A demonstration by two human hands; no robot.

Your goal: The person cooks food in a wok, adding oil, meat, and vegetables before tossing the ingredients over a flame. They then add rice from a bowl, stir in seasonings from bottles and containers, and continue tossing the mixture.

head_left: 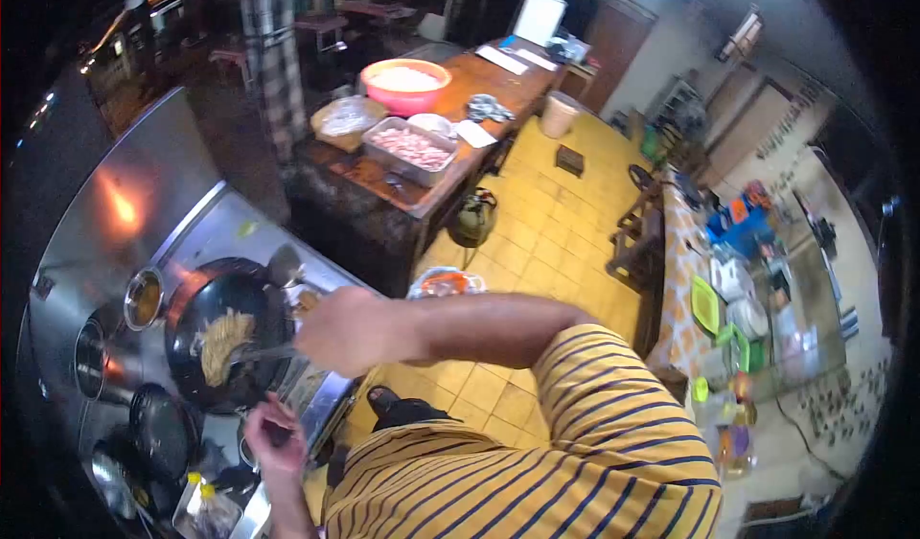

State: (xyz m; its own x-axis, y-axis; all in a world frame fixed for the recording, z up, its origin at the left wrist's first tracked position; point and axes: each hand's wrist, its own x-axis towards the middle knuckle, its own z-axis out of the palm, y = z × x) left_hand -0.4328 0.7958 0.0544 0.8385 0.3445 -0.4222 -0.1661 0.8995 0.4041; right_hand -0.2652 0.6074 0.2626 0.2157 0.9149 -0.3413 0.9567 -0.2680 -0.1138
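Note:
A black wok [192, 304] sits on the stove with a pile of noodles [228, 343] in it. My right hand [347, 333] is closed around the handle of a metal spatula [266, 352], whose far end reaches into the noodles. My left hand [275, 438] is curled around the wok's dark handle [278, 435] at the near rim. Beyond my right hand a ladle [285, 265] rests beside the wok.
Metal pots, one a round pot [144, 298], and a second black pan [163, 431] flank the wok. A wooden table [417, 199] holds a tray of raw meat [412, 148] and a pink basin [404, 84]. Bottles with yellow caps [204, 501] stand low left.

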